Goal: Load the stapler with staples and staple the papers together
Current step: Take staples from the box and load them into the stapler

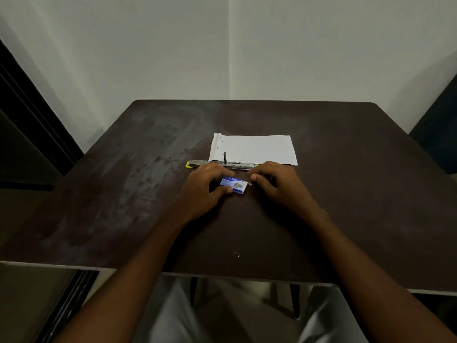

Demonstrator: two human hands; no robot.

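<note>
The stapler lies opened out flat on the dark bench, along the near edge of the papers, just beyond both hands. The staple box is small, light cardboard, likely to crush if squeezed, so it wants a gentle hold by its long sides — as the left hand has it, thumb near, fingers on the far edge. The staples will probably be a brittle strip that snaps if bent; best taken by the sides. The right hand sits at the box's open end, thumb and forefinger pinched on a small metallic piece — apparently staples. A loose staple lies nearer the bench's front edge.
</note>
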